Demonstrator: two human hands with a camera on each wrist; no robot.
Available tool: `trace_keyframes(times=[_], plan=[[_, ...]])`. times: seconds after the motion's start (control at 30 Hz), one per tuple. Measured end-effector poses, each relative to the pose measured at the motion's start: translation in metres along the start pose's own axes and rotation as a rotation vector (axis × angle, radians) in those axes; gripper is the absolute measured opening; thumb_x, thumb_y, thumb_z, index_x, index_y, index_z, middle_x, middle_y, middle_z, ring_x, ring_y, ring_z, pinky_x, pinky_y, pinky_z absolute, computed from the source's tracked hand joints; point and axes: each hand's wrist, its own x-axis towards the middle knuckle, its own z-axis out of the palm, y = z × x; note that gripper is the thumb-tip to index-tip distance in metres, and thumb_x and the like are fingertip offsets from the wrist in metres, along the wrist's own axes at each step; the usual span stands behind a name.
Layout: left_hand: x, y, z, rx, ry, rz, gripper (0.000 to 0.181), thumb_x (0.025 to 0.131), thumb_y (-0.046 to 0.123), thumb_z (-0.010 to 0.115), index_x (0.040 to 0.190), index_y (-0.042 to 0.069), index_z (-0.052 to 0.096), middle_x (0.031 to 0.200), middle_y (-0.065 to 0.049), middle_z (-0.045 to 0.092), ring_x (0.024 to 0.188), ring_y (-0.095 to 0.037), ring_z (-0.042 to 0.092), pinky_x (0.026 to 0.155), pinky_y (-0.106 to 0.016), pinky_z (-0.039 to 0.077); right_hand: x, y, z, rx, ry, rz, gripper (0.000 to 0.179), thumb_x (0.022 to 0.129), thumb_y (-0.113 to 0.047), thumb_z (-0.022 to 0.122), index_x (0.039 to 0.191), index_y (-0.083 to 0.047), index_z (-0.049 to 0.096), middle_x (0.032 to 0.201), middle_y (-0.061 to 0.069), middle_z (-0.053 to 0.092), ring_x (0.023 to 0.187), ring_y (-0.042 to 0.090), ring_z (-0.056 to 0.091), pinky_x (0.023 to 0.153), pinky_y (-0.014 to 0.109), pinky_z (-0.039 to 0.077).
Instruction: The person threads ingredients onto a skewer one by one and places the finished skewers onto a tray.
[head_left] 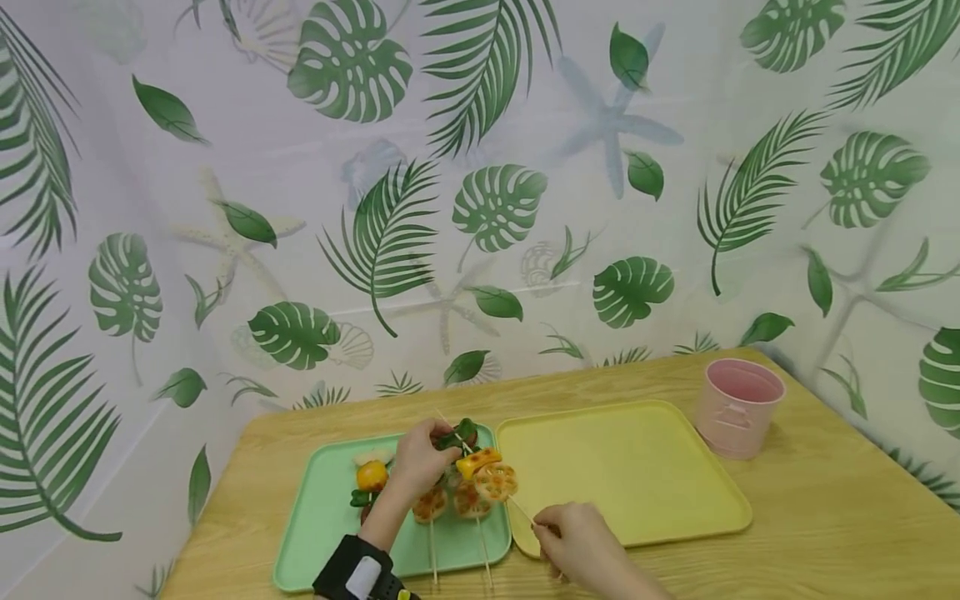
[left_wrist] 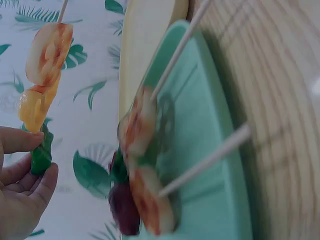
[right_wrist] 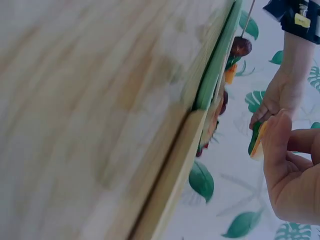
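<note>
Both hands hold one food skewer (head_left: 495, 482) above the place where the two trays meet. My left hand (head_left: 422, 457) pinches the green pepper piece (left_wrist: 41, 156) near its upper end, as the left wrist view shows. Below that piece come a yellow chunk (head_left: 478, 462) and a round browned slice. My right hand (head_left: 581, 542) grips the bare lower stick between thumb and fingers. More skewers lie on the green tray (head_left: 330, 500), two with round browned slices (head_left: 430, 505) and one with an orange piece (head_left: 371, 476), partly hidden by the left forearm.
A yellow tray (head_left: 622, 467) lies to the right, its edge against the green one. Behind its right corner stands a pink bucket (head_left: 738, 412) on the wooden table (head_left: 817, 500). A leaf-patterned cloth (head_left: 525, 333) hangs at the back.
</note>
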Motion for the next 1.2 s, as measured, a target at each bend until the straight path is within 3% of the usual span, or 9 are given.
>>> trace_keyframes(times=[0.1,0.23,0.4,0.53,0.63,0.7,1.0,1.1,1.2], plan=[[0.000,-0.007,-0.013,0.009,0.005,0.006,0.025,0.079,0.009,0.070,0.102,0.001,0.063,0.097,-0.010,0.062,0.087,-0.026,0.058,0.072,-0.037,0.049,0.004,-0.003,0.010,0.214,-0.103,0.120,0.019,0.091,-0.006,0.054,0.093,0.010,0.066,0.058,0.003,0.058,0.043,0.008,0.052,0.041,0.023,0.045],[-0.001,-0.013,-0.025,-0.012,-0.006,-0.002,0.025,0.079,0.010,0.070,0.103,0.002,0.064,0.096,-0.008,0.063,0.084,-0.023,0.058,0.069,-0.035,0.048,0.009,-0.010,0.021,0.426,-0.195,0.196,0.022,0.092,-0.010,0.054,0.094,0.009,0.066,0.062,0.000,0.059,0.045,0.004,0.049,0.043,0.018,0.042],[-0.004,-0.022,-0.040,-0.064,0.052,-0.087,0.037,0.082,0.021,0.071,0.113,0.003,0.063,0.099,-0.010,0.062,0.085,-0.025,0.059,0.067,-0.034,0.049,0.018,-0.023,0.036,0.592,-0.195,0.220,0.024,0.092,-0.009,0.055,0.101,0.012,0.063,0.066,-0.001,0.060,0.049,0.003,0.051,0.045,0.017,0.041],[-0.014,-0.030,-0.056,-0.244,0.090,-0.213,0.055,0.085,0.030,0.068,0.125,-0.004,0.052,0.103,-0.016,0.061,0.081,-0.027,0.063,0.068,-0.039,0.052,0.028,-0.032,0.052,0.637,-0.165,0.217,0.027,0.092,-0.006,0.054,0.106,0.016,0.060,0.066,-0.001,0.061,0.050,0.003,0.053,0.046,0.016,0.043],[-0.026,-0.038,-0.067,-0.418,0.078,-0.288,0.059,0.088,0.032,0.064,0.127,-0.010,0.047,0.101,-0.018,0.062,0.076,-0.025,0.064,0.067,-0.038,0.053,0.034,-0.036,0.066,0.638,-0.153,0.223,0.028,0.092,-0.005,0.054,0.107,0.018,0.059,0.066,-0.001,0.062,0.050,0.003,0.054,0.046,0.017,0.045],[-0.035,-0.041,-0.073,-0.504,0.054,-0.306,0.057,0.089,0.031,0.062,0.124,-0.012,0.049,0.096,-0.017,0.064,0.074,-0.022,0.064,0.068,-0.035,0.053,0.039,-0.038,0.074,0.633,-0.141,0.227,0.027,0.092,-0.005,0.055,0.106,0.017,0.060,0.065,-0.001,0.062,0.049,0.003,0.054,0.046,0.017,0.045],[-0.079,-0.057,-0.092,-0.610,-0.069,-0.327,0.040,0.090,0.023,0.062,0.106,-0.014,0.059,0.082,-0.010,0.066,0.072,-0.019,0.064,0.066,-0.030,0.053,0.062,-0.064,0.124,0.634,-0.117,0.220,0.027,0.090,-0.005,0.057,0.105,0.018,0.060,0.066,0.001,0.063,0.049,0.004,0.056,0.049,0.021,0.050],[-0.090,-0.063,-0.097,-0.633,-0.040,-0.355,0.032,0.089,0.020,0.063,0.098,-0.011,0.062,0.080,-0.007,0.066,0.071,-0.017,0.064,0.066,-0.029,0.053,0.069,-0.073,0.140,0.663,-0.119,0.240,0.029,0.089,-0.003,0.058,0.107,0.020,0.058,0.066,0.002,0.063,0.049,0.003,0.057,0.050,0.021,0.051],[-0.098,-0.072,-0.105,-0.670,0.036,-0.389,0.027,0.089,0.018,0.063,0.093,-0.009,0.063,0.078,-0.005,0.065,0.069,-0.013,0.062,0.065,-0.026,0.052,0.075,-0.081,0.156,0.687,-0.128,0.267,0.028,0.089,-0.001,0.058,0.106,0.021,0.058,0.065,0.003,0.064,0.049,0.003,0.058,0.051,0.022,0.051]])
